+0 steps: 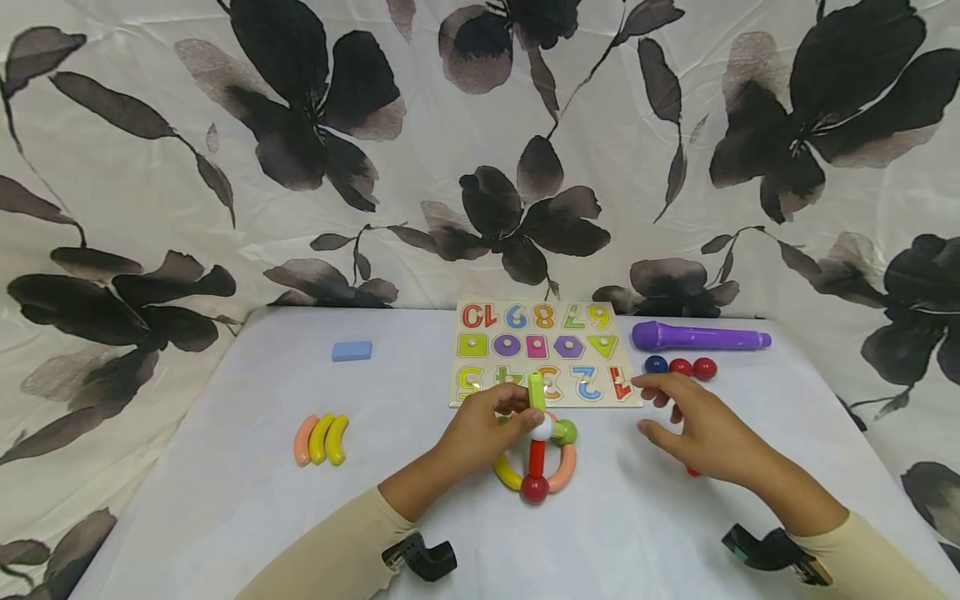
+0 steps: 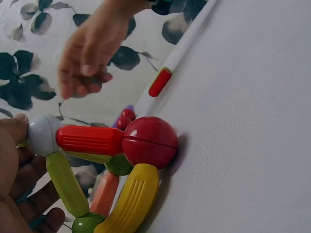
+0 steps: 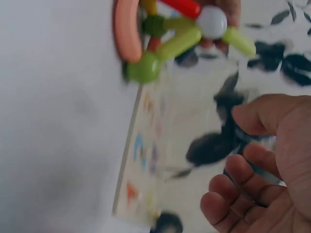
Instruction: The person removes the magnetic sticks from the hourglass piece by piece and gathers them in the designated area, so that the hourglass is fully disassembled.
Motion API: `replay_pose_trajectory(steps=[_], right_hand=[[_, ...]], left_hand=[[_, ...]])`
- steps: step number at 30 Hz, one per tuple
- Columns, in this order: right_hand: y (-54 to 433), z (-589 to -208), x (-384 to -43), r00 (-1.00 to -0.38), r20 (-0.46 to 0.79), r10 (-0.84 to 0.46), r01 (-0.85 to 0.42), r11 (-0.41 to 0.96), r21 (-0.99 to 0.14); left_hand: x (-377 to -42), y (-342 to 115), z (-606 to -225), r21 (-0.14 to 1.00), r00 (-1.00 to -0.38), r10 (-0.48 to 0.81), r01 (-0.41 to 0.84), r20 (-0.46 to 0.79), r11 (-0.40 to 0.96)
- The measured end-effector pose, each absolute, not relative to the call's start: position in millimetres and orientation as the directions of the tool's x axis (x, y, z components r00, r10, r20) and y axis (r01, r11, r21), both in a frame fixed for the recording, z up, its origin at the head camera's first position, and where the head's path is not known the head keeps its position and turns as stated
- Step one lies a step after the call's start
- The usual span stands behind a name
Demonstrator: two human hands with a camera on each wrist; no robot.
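A frame of magnetic balls and rods [image 1: 536, 458] stands on the table, with a red ball [image 2: 150, 141], green balls, a curved yellow rod [image 2: 130, 204] and a curved salmon rod [image 3: 127, 31] around its base. Straight rods rise to a white ball [image 3: 212, 22], from which a light green rod [image 1: 536, 390] sticks upward. My left hand [image 1: 487, 423] pinches the frame by the white ball. To its right, my right hand [image 1: 708, 429] hovers with loosely bent fingers and nothing visible in them. A red rod [image 2: 160, 82] lies beneath it, mostly hidden in the head view.
Behind the frame lies a number and shape board [image 1: 555, 323]. Right of it are a purple microphone-shaped toy [image 1: 701, 337], a blue ball [image 1: 656, 364] and two red balls [image 1: 681, 367]. At left lie a blue block [image 1: 352, 351] and curved rods [image 1: 319, 439].
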State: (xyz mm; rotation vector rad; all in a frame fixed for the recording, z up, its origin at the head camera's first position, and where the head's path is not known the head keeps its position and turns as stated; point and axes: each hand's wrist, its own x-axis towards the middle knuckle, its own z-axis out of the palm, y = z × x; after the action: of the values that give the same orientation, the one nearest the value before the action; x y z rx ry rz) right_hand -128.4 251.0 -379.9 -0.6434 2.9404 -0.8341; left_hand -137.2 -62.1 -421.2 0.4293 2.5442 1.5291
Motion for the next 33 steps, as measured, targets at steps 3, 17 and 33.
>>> replay_pose_trajectory(steps=[3, 17, 33], right_hand=[[226, -376, -130, -0.903, 0.129, -0.410, -0.410, 0.732, -0.543], [157, -378, -143, -0.813, 0.156, -0.561, -0.513, 0.564, -0.648], [147, -383, -139, -0.829, 0.197, -0.523, -0.520, 0.594, -0.614]], left_hand=[[-137, -63, -421, 0.872, -0.945, 0.328, 0.181, 0.025, 0.455], [-135, -66, -423, 0.821, -0.910, 0.416, 0.239, 0.002, 0.519], [-135, -67, -423, 0.832, -0.910, 0.413, 0.249, 0.026, 0.495]])
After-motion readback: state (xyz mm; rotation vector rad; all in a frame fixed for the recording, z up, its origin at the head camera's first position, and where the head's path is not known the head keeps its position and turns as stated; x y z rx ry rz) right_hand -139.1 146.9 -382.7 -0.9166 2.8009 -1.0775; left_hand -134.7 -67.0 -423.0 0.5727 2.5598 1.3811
